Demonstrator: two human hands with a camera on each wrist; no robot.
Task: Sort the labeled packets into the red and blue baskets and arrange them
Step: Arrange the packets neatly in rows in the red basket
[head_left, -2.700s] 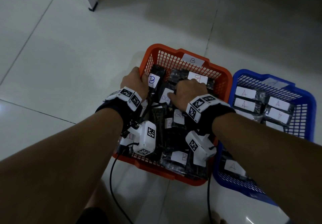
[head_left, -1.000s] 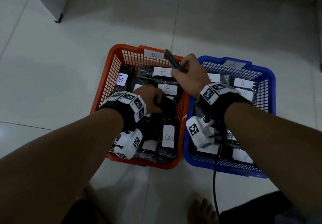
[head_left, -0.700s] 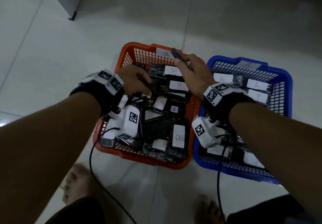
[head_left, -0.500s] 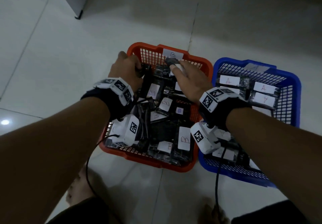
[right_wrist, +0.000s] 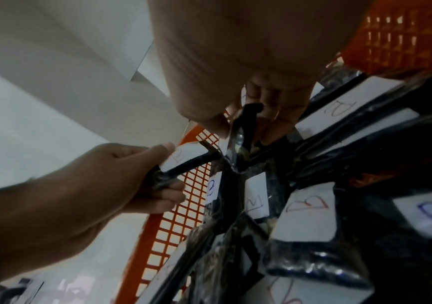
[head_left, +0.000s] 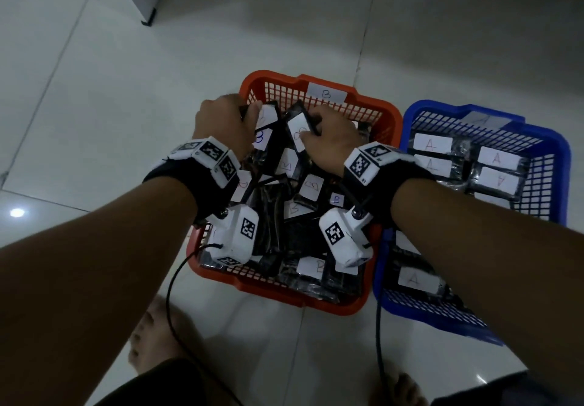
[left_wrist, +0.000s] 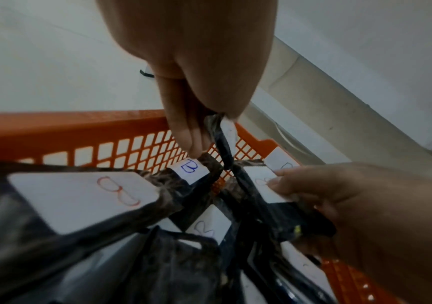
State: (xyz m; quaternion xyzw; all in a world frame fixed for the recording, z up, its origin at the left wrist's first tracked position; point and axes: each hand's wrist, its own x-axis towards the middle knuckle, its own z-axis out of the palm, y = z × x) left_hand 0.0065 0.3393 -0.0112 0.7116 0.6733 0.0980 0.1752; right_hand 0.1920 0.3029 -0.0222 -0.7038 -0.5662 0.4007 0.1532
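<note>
Here, a black packet [head_left: 267,118] with a white B label is pinched by the left hand [head_left: 221,124] at the far left corner of the red basket [head_left: 373,111]. Another B packet [head_left: 300,130] is pinched by the right hand [head_left: 328,140] just beside it. A-labeled packets [head_left: 433,145] are laid in rows in the blue basket [head_left: 559,159] on the floor [head_left: 126,89].

The red basket [head_left: 384,127] and the blue basket [head_left: 556,165] beside it are moulded plastic lattice with a smooth, semi-matt finish. The packets [head_left: 271,216] inside the red basket are black, crinkled, glossy plastic film, each bearing a matt white paper label [head_left: 311,186] with a handwritten letter. Beneath the red basket, the floor [head_left: 126,89] is smooth, glossy pale tile.
</note>
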